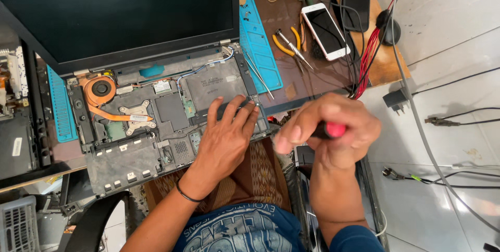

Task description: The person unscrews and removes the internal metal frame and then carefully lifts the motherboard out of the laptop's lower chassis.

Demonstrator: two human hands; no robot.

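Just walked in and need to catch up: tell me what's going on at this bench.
A person is working on an opened laptop with its inner boards, copper heat pipe and fan exposed. The left hand lies flat on the laptop's right side. The right hand is raised just off the laptop's right edge, closed round a tool with a red handle; its tip is hidden. Pliers and a phone lie on the table behind.
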